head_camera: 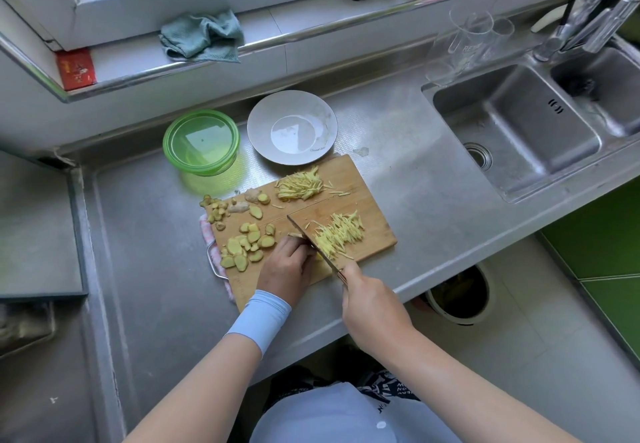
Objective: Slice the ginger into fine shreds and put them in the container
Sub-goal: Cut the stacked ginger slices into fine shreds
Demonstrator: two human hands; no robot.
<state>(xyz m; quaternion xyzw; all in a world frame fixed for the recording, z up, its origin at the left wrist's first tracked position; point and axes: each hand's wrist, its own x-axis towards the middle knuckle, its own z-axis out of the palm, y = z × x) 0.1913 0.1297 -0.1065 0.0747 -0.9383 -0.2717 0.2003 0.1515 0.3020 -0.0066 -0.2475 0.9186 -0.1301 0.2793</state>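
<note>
The left hand [287, 264] curls its fingers down on a few ginger slices [244, 245], knuckles against the knife [302, 230], while the right hand [370, 299] is wrapped tight round the handle. The likeliest mishap is a nicked fingertip, since the stack under those fingers is small and mostly hidden. The blade's long axis runs diagonally from near right to far left across the cutting board [367, 197]. The shreds [341, 235] beside it lie crosswise, well apart from the green container [201, 141].
</note>
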